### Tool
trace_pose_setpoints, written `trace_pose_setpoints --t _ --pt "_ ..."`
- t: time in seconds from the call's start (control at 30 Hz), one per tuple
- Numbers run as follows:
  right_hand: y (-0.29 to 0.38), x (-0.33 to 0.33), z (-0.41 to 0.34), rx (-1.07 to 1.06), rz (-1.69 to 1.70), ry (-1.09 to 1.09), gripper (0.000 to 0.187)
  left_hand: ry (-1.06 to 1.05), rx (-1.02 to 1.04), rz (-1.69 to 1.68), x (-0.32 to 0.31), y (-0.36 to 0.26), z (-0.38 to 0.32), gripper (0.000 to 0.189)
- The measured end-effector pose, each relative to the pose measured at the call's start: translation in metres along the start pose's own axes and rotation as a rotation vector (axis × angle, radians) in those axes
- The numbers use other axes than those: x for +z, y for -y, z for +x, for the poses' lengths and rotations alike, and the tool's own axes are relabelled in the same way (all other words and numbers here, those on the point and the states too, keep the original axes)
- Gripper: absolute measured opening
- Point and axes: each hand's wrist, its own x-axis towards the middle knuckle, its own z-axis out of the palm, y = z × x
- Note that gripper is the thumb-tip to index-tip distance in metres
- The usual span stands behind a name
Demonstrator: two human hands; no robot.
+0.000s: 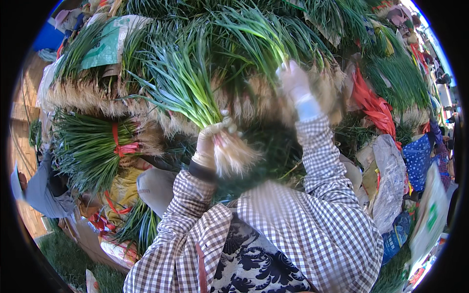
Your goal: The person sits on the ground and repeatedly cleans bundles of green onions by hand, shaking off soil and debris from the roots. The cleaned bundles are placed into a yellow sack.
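My left hand (209, 144), in a pale glove, is closed round a bunch of spring onions (199, 97) just above the roots. The bunch's whitish roots (234, 155) hang down to the right of my fist, and its green leaves fan out to the upper left. My right hand (294, 80), also gloved and blurred by motion, is raised farther out. Its fingers are closed on a smaller handful of spring onion stalks (276, 42), whose leaves point up and left. Behind both hands lies a long heap of spring onions (242, 66), roots towards me.
A spring onion bundle (93, 146) tied with red ribbon lies to my left. Red plastic strips (373, 102) and a clear plastic bag (389, 179) are on the right. A green-and-white sack (106, 44) covers part of the heap. Other people sit at both rims.
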Motion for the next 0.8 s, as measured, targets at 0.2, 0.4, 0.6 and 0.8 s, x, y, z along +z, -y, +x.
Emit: trace_pose_setpoints --t 0.2,0.4,0.6,0.8 --pt "-0.009 0.045 -0.079 -0.165 -0.368 0.245 0.045 -0.095 0.055 0.156 -0.011 0.023 -0.020 0.041" --pt "-0.048 0.082 -0.145 -0.521 -0.271 0.350 0.038 -0.160 -0.055 0.034 -0.043 0.029 -0.032 0.043" --pt "-0.026 0.083 -0.075 -0.646 -0.186 0.451 0.063 -0.006 -0.092 -0.106 -0.034 0.033 -0.031 0.043" --pt "-0.030 0.094 -0.083 -0.740 -0.763 0.790 0.022 -0.027 -0.084 -0.112 -0.041 0.037 -0.029 0.039"
